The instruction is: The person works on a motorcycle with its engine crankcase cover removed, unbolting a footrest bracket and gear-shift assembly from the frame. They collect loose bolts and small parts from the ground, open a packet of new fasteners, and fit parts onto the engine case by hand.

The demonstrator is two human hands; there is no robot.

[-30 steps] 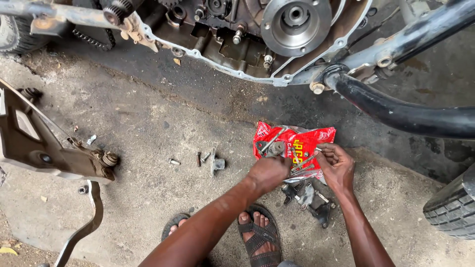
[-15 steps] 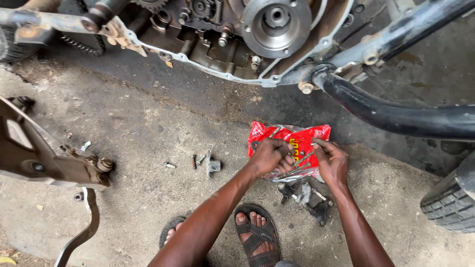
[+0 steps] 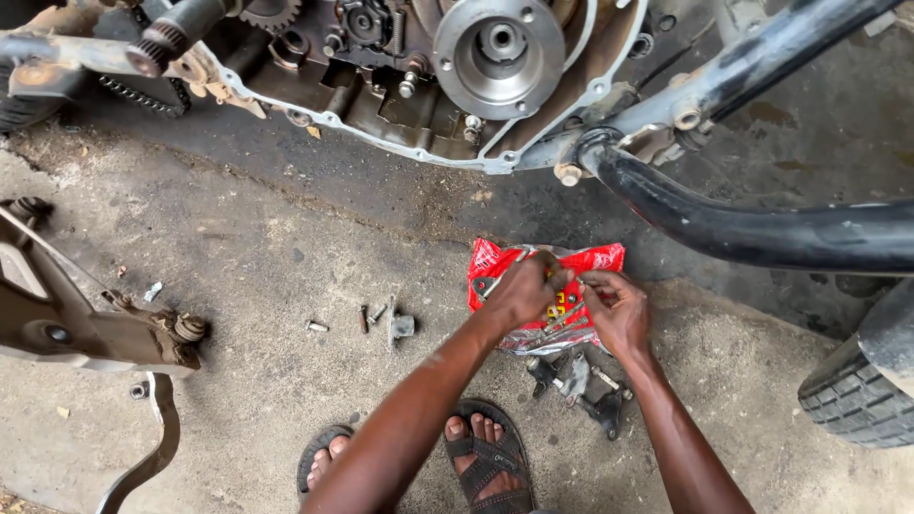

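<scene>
A red plastic packet [image 3: 519, 286] lies on the rough concrete floor [image 3: 267, 276] just below an opened motorcycle engine [image 3: 447, 67], with both hands on it. The left hand [image 3: 526, 290] is closed in a grip on the packet's middle; the right hand [image 3: 617, 309] pinches its edge beside it. Metal brackets [image 3: 581, 385] lie just under the grip, loose bolts [image 3: 367, 319] well to its left.

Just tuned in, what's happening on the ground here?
A person crouches on the concrete floor below an opened motorcycle engine. The left hand and right hand both work at a red plastic packet lying on the floor. Loose bolts lie to the left, and dark metal parts sit just below the packet.
</scene>
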